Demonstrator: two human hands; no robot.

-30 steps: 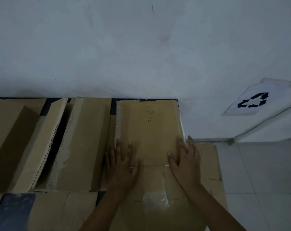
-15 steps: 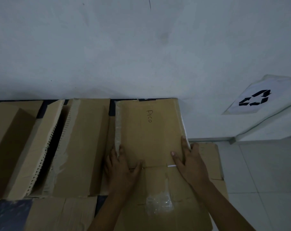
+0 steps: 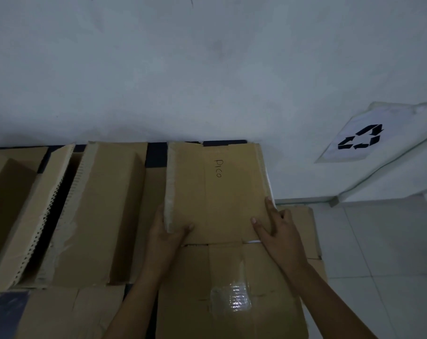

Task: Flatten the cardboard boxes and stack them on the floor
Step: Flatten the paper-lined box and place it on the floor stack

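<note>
A flattened brown cardboard box [image 3: 217,192] with "Pico" handwritten on it lies in front of me, its near part carrying a patch of clear tape [image 3: 232,297]. My left hand [image 3: 168,236] grips its left edge, thumb on top and fingers wrapped under. Along the right edge my right hand [image 3: 276,228] holds the panel, with its fingers over the side. Another flat cardboard piece [image 3: 303,231] shows beneath on the right.
Several opened cardboard boxes [image 3: 90,211] stand to the left on a dark surface [image 3: 156,155]. A white wall [image 3: 207,69] rises straight ahead. A recycling-symbol sheet [image 3: 361,138] hangs at the right above the white tiled floor [image 3: 378,253].
Both hands slid outward from lying flat on top of the panel to its left and right edges and closed on them. The far panel looks slightly raised.
</note>
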